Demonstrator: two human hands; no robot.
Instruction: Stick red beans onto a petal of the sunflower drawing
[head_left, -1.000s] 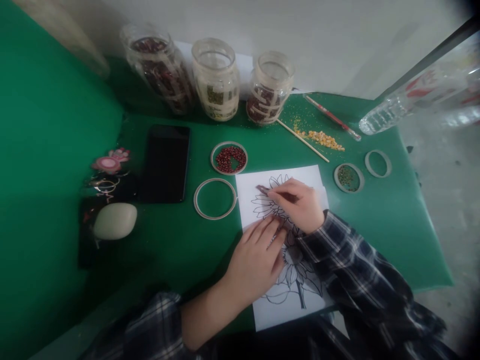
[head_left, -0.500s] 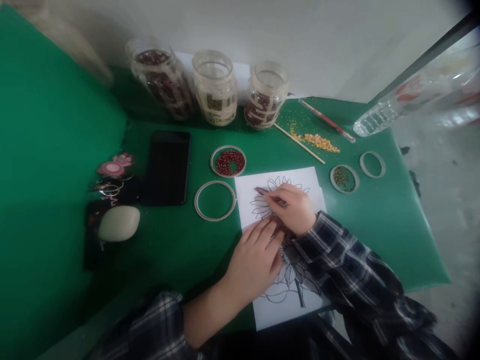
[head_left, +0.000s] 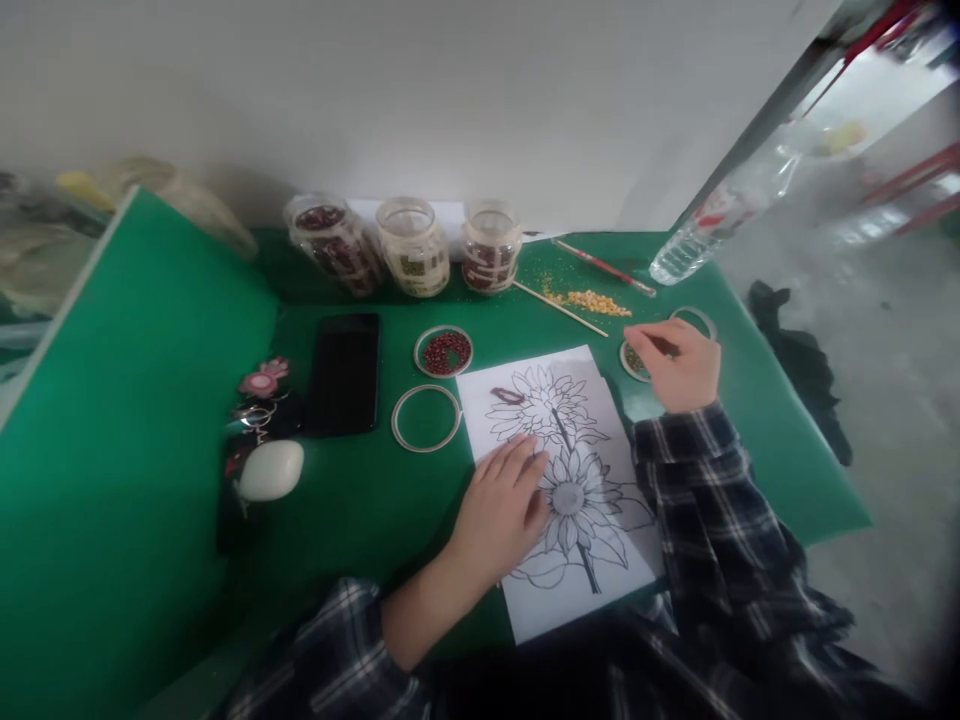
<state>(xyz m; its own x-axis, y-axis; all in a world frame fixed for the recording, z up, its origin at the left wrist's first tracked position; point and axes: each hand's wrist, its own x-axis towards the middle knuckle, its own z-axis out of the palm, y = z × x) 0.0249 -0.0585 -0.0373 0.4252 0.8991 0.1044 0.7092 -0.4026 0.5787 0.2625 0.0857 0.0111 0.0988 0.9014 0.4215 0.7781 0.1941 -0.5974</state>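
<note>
A white sheet with line-drawn flowers (head_left: 568,500) lies on the green table. My left hand (head_left: 501,510) rests flat on its left part, fingers spread. One petal at the upper left carries a dark red-brown patch (head_left: 508,396). My right hand (head_left: 673,365) is over the lid of small green beans (head_left: 636,362), partly covering it; its thumb and fingertips are pinched together, and anything between them is too small to make out. Left of the sheet's top are a lid of red beans (head_left: 444,352) and an empty ring-shaped lid (head_left: 426,418).
Three glass jars (head_left: 412,250) stand at the back. Yellow kernels (head_left: 596,303), a thin stick (head_left: 562,309) and a red pen (head_left: 604,266) lie near a plastic bottle (head_left: 686,245). Leftward are a phone (head_left: 344,375), keys (head_left: 256,415) and a pale rounded object (head_left: 271,470).
My right hand has left the upper flower and moved right to the green-bean lid. My left hand stays on the sheet. The view has shifted, showing more of the wall.
</note>
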